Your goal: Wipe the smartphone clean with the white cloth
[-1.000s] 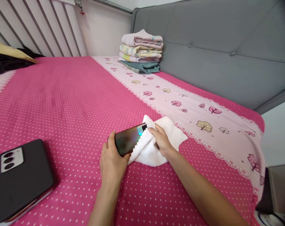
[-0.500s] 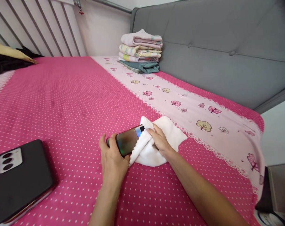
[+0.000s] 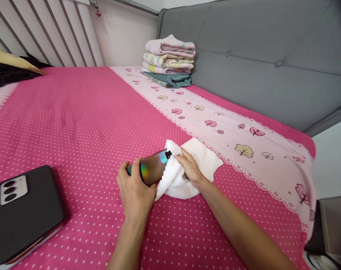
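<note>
I am watching my left hand [image 3: 136, 191] holding a glossy rectangular phone with a rainbow sheen [image 3: 153, 169] by its long edges, its fingers spreading over the far edge and its thumb pressing the near one. The camera end is pointing between two and three o'clock, partly hidden under a soft white scallop-edged cloth [image 3: 173, 176]. My right hand [image 3: 190, 168] is pinching a fold of that cloth; whether its hidden fingertips are touching the phone, I cannot tell. With the left fingers bearing on narrow, smooth edges, I am judging that a hard sideways pull could be twisting the phone free. The fold is also lying against the camera area, so grit in it could be scratching the lenses, and its loose flap could be snagging beneath the phone. The pink dotted bedspread [image 3: 88, 116] looks soft, so heavy pressing could be tilting things. Between eight and nine o'clock, a matte black-cased phone [image 3: 26, 221] is lying well apart.
</note>
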A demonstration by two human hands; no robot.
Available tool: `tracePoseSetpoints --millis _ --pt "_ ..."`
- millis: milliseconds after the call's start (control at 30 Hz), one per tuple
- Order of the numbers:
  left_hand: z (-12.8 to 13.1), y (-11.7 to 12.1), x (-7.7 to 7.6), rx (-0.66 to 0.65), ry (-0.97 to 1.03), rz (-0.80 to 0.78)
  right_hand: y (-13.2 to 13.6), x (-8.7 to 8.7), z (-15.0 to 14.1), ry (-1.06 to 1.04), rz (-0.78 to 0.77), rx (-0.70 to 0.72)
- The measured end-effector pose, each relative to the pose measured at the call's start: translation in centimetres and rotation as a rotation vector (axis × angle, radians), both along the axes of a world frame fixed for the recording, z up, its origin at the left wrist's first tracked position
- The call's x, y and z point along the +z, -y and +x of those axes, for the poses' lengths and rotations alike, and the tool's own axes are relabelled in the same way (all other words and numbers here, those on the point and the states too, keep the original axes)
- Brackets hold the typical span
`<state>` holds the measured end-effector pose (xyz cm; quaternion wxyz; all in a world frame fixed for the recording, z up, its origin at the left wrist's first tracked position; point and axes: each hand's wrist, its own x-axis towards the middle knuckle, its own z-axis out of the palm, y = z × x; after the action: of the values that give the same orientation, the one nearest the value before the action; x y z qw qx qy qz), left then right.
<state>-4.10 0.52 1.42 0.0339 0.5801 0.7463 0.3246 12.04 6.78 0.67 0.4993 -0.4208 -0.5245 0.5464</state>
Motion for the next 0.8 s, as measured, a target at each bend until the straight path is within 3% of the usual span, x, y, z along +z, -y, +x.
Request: tracePoseSetpoints --millis 267,800 --pt "0.75 0.19 0.26 0.070 0.073 0.175 0.29 0.16 -0.07 0.064 0.107 0.039" --pt "0.33 -0.04 0.04 0.181 0.154 0.279 0.99 0.60 -0.12 0.194 0.263 0.147"
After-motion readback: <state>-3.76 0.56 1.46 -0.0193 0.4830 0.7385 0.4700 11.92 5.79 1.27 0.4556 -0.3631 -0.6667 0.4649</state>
